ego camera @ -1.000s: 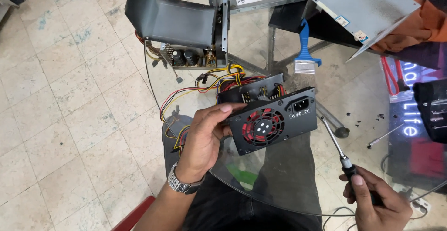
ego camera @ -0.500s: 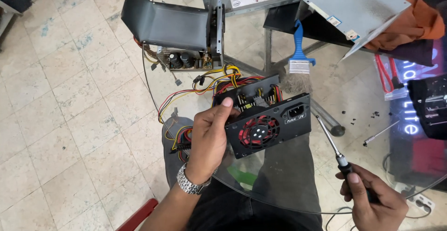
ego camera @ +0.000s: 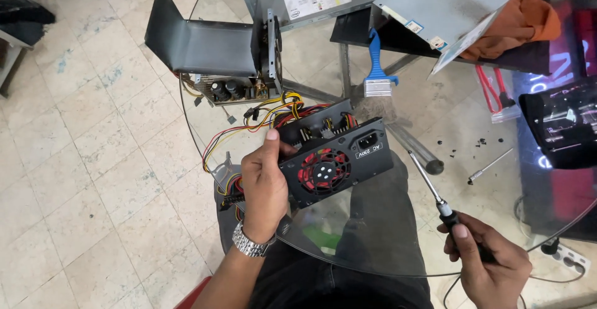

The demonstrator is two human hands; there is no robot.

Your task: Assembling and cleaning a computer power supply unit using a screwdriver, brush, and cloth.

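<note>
My left hand (ego camera: 264, 187) grips a black computer power supply (ego camera: 336, 159) by its left end, over the round glass table (ego camera: 373, 265). Its red fan faces up and a bundle of red, yellow and black wires (ego camera: 249, 128) trails from it to the left. My right hand (ego camera: 488, 265) is closed on the black handle of a screwdriver (ego camera: 429, 187). The screwdriver's shaft points up-left, and its tip stops just right of the power supply, apart from it.
An opened metal case with a circuit board (ego camera: 230, 60) sits at the table's far left. A blue-handled brush (ego camera: 376, 66), a grey metal cover (ego camera: 441, 10), an orange cloth (ego camera: 522, 19), a loose screwdriver bit (ego camera: 491, 166) and small screws (ego camera: 479, 142) lie further back and right.
The power supply has stayed in my left hand, tilting slightly. My right hand keeps the screwdriver low at the right. The view has shifted a little.
</note>
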